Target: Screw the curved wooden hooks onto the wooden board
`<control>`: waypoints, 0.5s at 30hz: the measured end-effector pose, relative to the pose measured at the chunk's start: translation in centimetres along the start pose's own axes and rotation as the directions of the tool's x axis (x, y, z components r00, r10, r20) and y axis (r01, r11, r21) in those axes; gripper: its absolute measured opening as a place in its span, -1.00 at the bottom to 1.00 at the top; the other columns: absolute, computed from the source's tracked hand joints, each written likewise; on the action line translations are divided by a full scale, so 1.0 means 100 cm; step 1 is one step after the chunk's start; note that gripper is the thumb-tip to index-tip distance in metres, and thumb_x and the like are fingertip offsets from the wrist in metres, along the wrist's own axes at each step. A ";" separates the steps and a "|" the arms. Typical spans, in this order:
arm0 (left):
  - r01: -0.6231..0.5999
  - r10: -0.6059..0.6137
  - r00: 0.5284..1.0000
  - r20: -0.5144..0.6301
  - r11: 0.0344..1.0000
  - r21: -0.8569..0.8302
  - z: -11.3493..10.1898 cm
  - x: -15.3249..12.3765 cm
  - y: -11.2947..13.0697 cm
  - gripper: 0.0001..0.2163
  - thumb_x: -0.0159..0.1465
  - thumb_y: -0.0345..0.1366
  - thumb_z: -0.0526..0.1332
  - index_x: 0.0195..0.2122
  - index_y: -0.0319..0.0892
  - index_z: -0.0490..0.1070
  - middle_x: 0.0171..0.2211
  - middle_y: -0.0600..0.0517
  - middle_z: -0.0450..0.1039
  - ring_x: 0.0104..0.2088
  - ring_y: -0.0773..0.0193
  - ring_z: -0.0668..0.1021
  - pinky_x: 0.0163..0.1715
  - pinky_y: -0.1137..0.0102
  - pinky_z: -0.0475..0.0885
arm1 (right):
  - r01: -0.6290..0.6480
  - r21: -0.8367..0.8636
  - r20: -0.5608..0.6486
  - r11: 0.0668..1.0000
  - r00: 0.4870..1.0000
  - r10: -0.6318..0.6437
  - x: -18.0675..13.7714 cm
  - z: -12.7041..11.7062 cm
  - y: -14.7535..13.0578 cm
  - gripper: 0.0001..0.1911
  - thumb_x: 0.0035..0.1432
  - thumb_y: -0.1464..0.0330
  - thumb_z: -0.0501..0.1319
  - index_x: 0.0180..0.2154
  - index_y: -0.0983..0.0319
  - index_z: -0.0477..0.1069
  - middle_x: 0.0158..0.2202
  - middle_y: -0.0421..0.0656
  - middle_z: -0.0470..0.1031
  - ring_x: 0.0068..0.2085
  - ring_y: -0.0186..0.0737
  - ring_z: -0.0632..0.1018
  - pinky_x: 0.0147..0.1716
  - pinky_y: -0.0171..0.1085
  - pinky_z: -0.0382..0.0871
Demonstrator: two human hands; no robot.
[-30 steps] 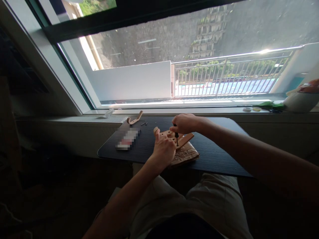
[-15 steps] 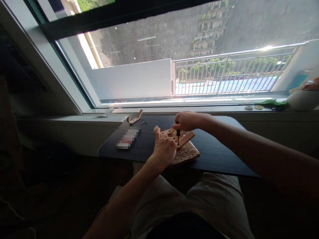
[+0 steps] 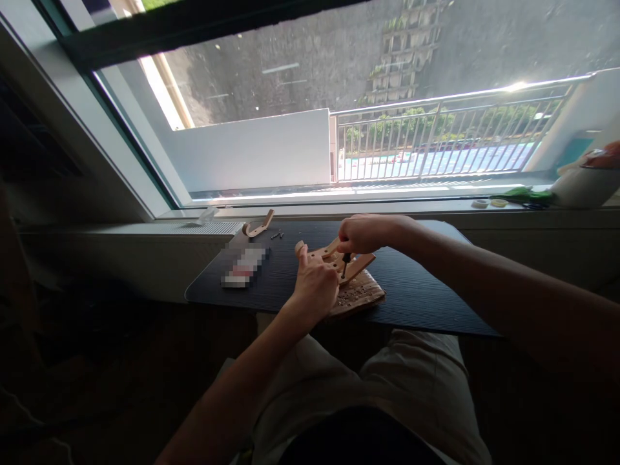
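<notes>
My right hand (image 3: 364,233) is closed round the handle of a small dark screwdriver (image 3: 344,263), whose tip points down onto a wooden hook piece (image 3: 361,264). My left hand (image 3: 314,284) is curled and presses down on the near end of the wooden pieces. Beneath them lies a wooden board with many holes (image 3: 359,296), on a dark tabletop (image 3: 421,290). A second wooden hook (image 3: 258,226) and loose screws (image 3: 277,235) lie at the table's far left edge.
A blurred rectangular item (image 3: 243,266) lies left of my hands. Behind the table runs a window sill (image 3: 436,205) with a white pot (image 3: 584,184) and small objects (image 3: 489,203) at the right. My lap is below the table's near edge.
The view has shifted slightly. My right hand with the screwdriver has stayed over the wooden piece, its grip turning a little; my left hand has kept its hold.
</notes>
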State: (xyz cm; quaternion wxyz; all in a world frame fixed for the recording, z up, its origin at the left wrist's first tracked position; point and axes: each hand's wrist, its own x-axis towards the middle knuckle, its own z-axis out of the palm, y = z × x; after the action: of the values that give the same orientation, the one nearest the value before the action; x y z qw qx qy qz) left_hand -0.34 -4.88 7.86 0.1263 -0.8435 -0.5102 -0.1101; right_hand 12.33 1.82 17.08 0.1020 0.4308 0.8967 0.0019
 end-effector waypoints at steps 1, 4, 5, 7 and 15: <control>-0.001 0.001 1.000 -0.002 1.000 0.005 -0.001 0.000 0.000 -0.80 0.15 -0.36 0.11 -0.56 -0.19 0.47 -0.53 -0.04 0.47 -0.25 0.11 0.45 0.14 -0.06 -0.19 | -0.026 -0.014 -0.001 1.000 1.000 0.026 0.001 0.000 0.001 -0.64 0.08 0.22 0.08 -0.27 0.34 0.50 -0.33 0.00 0.52 -0.36 -0.20 0.46 -0.43 -0.28 0.20; 0.018 -0.018 1.000 -0.001 1.000 0.018 -0.001 -0.001 0.000 -0.80 0.15 -0.34 0.11 -0.54 -0.17 0.48 -0.52 -0.02 0.48 -0.26 0.14 0.45 0.14 -0.05 -0.15 | -0.094 -0.032 0.076 0.995 0.992 0.097 -0.002 -0.008 0.001 -0.59 0.08 0.17 0.07 -0.30 0.36 0.52 -0.39 0.00 0.51 -0.38 -0.19 0.46 -0.43 -0.27 0.21; 0.023 -0.023 1.000 -0.005 1.000 0.021 -0.001 0.000 0.001 -0.81 0.15 -0.33 0.11 -0.53 -0.16 0.48 -0.51 -0.01 0.48 -0.26 0.14 0.46 0.13 -0.05 -0.14 | -0.091 -0.023 0.116 0.996 0.989 0.093 -0.004 -0.013 -0.001 -0.60 0.05 0.16 0.11 -0.30 0.35 0.52 -0.40 -0.03 0.51 -0.39 -0.21 0.46 -0.43 -0.28 0.22; 0.028 -0.027 0.999 -0.021 0.999 0.028 0.001 0.000 0.001 -0.81 0.16 -0.32 0.11 -0.51 -0.17 0.48 -0.50 -0.02 0.48 -0.26 0.13 0.45 0.13 -0.06 -0.13 | -0.044 0.005 0.173 0.999 0.984 0.042 -0.008 -0.021 -0.006 -0.65 -0.04 0.22 0.21 -0.24 0.31 0.51 -0.37 -0.09 0.51 -0.38 -0.24 0.46 -0.44 -0.32 0.22; 0.028 -0.041 0.996 -0.084 0.987 -0.160 -0.002 -0.011 -0.004 -0.76 0.10 -0.34 0.21 -0.17 -0.06 0.42 -0.17 0.00 0.46 0.00 0.11 0.35 0.18 0.01 -0.17 | -0.014 0.021 0.081 1.000 0.997 0.013 -0.002 -0.009 0.005 -0.68 0.05 0.21 0.13 -0.36 0.31 0.53 -0.48 -0.08 0.49 -0.45 -0.27 0.41 -0.48 -0.30 0.14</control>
State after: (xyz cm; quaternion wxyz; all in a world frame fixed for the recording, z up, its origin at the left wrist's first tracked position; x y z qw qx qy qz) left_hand -1.25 -5.70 7.79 0.0791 -0.8363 -0.5084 -0.1894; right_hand 12.71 2.08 18.02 0.1334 0.4375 0.8889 -0.0243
